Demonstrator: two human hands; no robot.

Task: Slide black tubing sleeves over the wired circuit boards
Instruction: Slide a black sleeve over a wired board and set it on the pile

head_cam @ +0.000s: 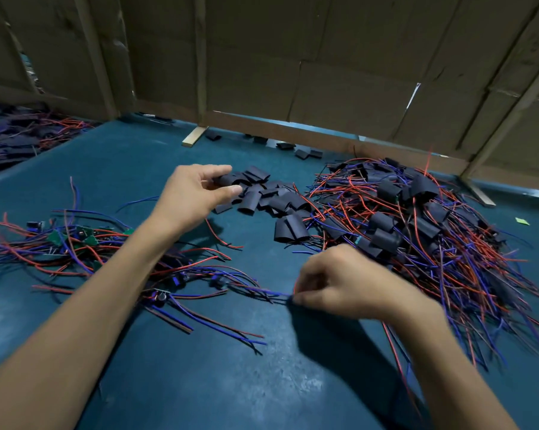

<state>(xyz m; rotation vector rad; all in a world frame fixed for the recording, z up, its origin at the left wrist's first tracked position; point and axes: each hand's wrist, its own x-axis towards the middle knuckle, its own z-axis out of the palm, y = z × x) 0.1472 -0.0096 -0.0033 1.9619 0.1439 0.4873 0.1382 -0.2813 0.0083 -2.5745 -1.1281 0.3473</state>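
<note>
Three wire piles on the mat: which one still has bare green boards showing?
The left pile, under the left forearm. Green boards lie uncovered there; the right pile and the far-left pile show black sleeves among the wires.

No readable text

Nothing on the cardboard walls [339,57], the sleeves [262,193], the green boards [55,237] at 9 o'clock or the counter [200,383] carries a legible word, number, label or brand mark.

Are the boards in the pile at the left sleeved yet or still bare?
Bare, where visible: green boards lie exposed among the red and blue wires, no tubing over them. The loose black sleeves lie apart, by the left hand.
</note>
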